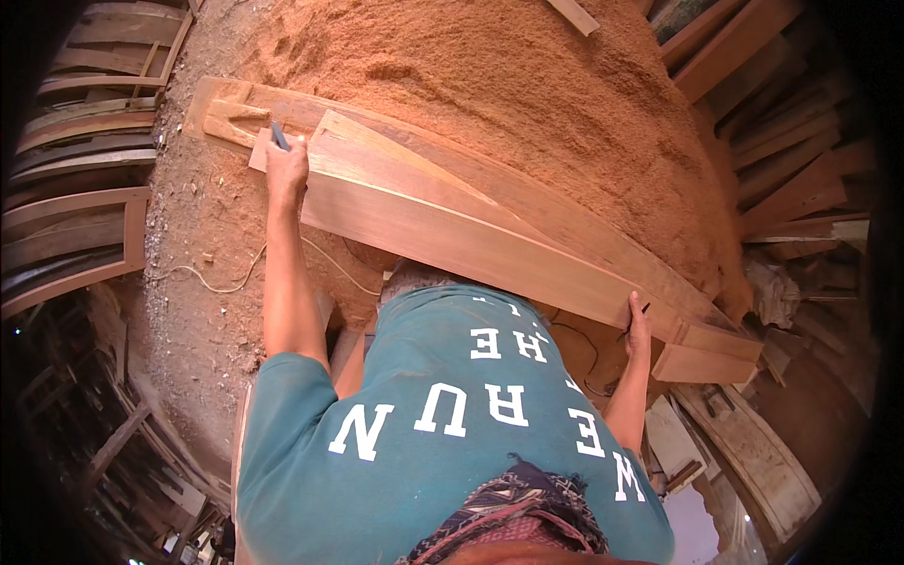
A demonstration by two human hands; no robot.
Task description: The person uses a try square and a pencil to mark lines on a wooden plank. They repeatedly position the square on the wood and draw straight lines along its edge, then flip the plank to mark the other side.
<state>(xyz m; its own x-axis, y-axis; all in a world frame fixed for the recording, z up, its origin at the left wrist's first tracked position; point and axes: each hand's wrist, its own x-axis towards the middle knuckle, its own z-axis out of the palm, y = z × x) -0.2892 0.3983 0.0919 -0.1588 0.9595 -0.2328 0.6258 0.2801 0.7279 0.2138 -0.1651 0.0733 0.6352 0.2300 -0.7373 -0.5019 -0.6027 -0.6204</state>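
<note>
A long, planed reddish wooden board (459, 236) lies slantwise in front of me across a thick plank bench (424, 145). My left hand (287, 166) grips the board near its left end, and a flat dark grey tool (280, 135) sticks up from its fingers; its exact kind is unclear. Towards the other end, my right hand (638, 330) holds the board's near edge, thumb on the upper face. A thin dark stick, perhaps a pencil (645, 308), shows beside that thumb. Behind the board lies a tapered wooden piece (395, 159). A notched wooden stop (236, 123) sits at the bench's left end.
Orange sawdust (494, 85) is heaped beyond the bench. Stacked planks (741, 49) line the right, and wooden frames (134, 233) stand left. A pale cord (219, 288) runs over the ground. A short wooden block (706, 361) is at the bench's right end.
</note>
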